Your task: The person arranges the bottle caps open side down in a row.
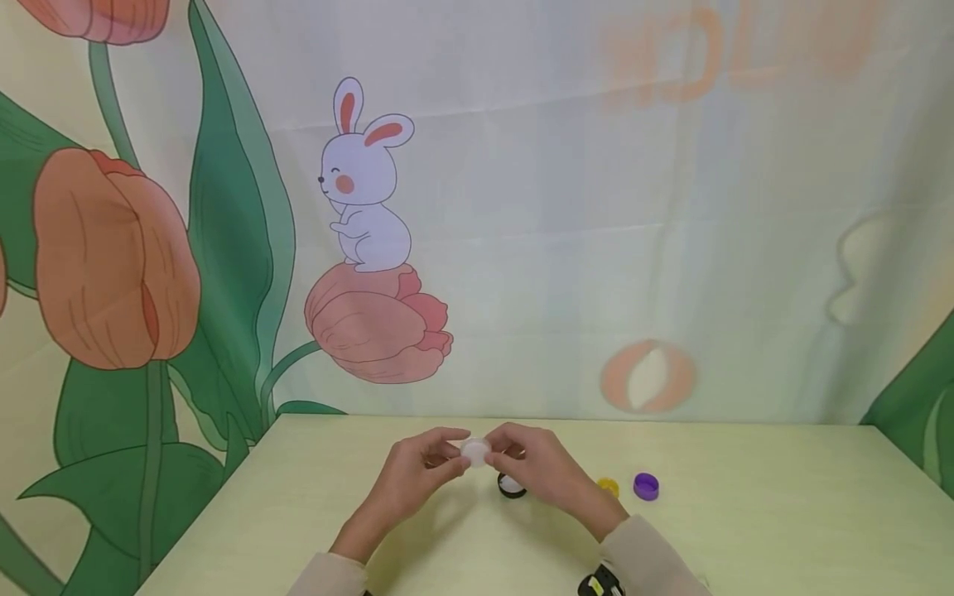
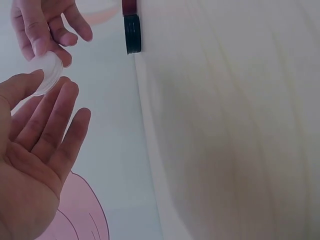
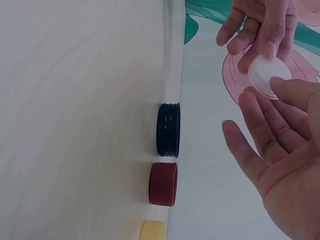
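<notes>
Above the table both hands pinch one small round white cap (image 1: 475, 452), translucent, with a finely ridged edge. The left hand (image 1: 412, 472) grips its left side between thumb and fingers. On the opposite side the right hand (image 1: 545, 465) holds it the same way. In the right wrist view the cap (image 3: 269, 76) faces the camera, thumbs of both hands on its face. Just below the hands stands a black ring-shaped lid (image 1: 512, 487) with a white inside, partly covered by the right hand in the head view.
A dark red cap (image 3: 163, 184) sits beside the black lid. Farther right are a yellow cap (image 1: 608, 487), partly behind the right forearm, and a purple cap (image 1: 646, 487). A printed cloth (image 1: 537, 248) with a rabbit and tulips hangs behind the table (image 1: 782, 513).
</notes>
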`<state>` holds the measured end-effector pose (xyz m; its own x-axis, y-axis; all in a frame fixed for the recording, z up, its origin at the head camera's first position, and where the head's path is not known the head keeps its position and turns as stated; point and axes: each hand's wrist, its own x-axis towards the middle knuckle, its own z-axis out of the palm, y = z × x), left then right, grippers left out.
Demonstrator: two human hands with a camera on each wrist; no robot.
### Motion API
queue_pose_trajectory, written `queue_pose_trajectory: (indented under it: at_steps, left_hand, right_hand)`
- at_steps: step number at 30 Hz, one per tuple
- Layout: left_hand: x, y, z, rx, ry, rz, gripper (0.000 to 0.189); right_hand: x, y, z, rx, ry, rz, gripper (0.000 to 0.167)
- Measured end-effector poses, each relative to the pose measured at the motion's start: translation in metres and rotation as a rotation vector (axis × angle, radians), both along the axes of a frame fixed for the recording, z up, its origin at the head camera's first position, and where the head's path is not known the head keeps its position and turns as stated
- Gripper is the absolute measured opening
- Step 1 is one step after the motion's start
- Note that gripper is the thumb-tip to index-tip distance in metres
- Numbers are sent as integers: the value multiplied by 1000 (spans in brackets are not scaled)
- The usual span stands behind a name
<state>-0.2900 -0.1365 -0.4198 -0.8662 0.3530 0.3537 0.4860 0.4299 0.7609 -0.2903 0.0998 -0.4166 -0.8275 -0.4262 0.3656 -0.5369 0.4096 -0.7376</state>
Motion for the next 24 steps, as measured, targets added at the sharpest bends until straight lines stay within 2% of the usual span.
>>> queue_pose_trajectory:
  at_steps: [4, 10, 17, 24]
  left_hand:
    - [1, 1, 2, 15, 8, -12, 41]
    - [3, 2, 3, 21, 56, -39, 49]
    - [1, 2, 1, 18, 89, -45, 47]
    - [2, 1, 0, 14, 83, -34, 44]
  right_hand:
    - [2, 0, 2, -1, -15, -11, 16]
    - [3, -2, 2, -56, -52, 4, 28]
    - [4, -2, 2, -84, -80, 45, 32]
    - [5, -2, 3, -77, -84, 49, 31]
